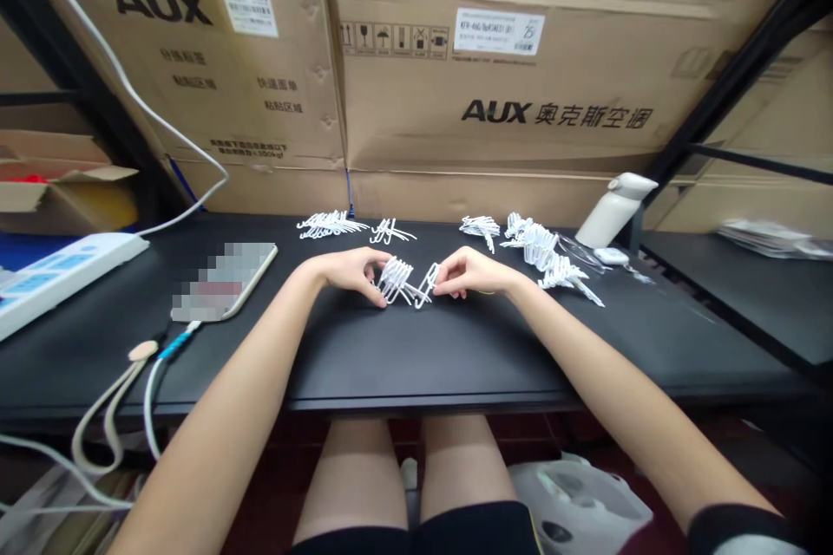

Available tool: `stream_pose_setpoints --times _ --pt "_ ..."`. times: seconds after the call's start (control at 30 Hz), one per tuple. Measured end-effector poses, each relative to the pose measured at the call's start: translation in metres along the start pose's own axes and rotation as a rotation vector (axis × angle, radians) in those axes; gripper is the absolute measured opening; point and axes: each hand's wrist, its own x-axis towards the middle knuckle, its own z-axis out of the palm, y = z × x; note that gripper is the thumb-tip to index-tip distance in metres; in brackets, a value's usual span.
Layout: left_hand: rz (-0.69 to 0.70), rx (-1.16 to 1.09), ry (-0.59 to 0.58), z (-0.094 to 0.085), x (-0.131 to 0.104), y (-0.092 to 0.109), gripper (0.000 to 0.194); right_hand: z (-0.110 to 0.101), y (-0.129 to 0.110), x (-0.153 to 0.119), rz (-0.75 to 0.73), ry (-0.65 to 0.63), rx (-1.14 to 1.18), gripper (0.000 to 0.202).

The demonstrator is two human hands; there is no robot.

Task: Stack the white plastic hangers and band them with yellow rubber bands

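A bunch of thin white hooks (396, 277) is gripped in my left hand (357, 273), thumb in front and fingers behind. Just to the right, my right hand (465, 271) pinches a single white hook (427, 284) between thumb and fingertips. Its curved lower end is close to the tips of the bunch; I cannot tell whether they touch. Behind my left hand lie a larger pile of white hooks (329, 224) and a smaller pile (391, 231). Further right are another small pile (480, 228) and a long row of stacked white hooks (537, 244).
A phone (227, 282) with a cable lies left on the black table (429, 364), beside a white power strip (71, 273). A white bottle (615, 210) stands at the back right. Large cardboard boxes (495, 130) wall off the back. A plastic bag (579, 503) sits below the table.
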Motion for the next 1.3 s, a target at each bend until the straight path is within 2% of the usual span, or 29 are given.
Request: stream_pose_setpoints --times 0.2,0.5,0.73,0.93,1.3 --pt "-0.051 -0.109 -0.021 0.004 0.002 0.002 0.067 0.013 -0.003 0.003 -0.032 -0.009 -0.010 0.031" --pt "-0.100 -0.266 -0.057 0.009 0.005 0.006 0.052 0.016 -0.003 0.006 -0.107 0.147 -0.069 0.030" --pt "-0.113 -0.281 -0.036 0.010 0.004 0.009 0.045 0.008 -0.008 0.000 -0.105 0.123 -0.097 0.025" --pt "-0.083 -0.308 -0.030 0.012 0.007 0.006 0.045 0.012 -0.007 0.003 -0.121 0.130 -0.069 0.022" --pt "-0.091 -0.369 -0.085 0.009 0.003 0.006 0.055 0.015 -0.010 0.001 -0.044 0.067 0.117 0.034"
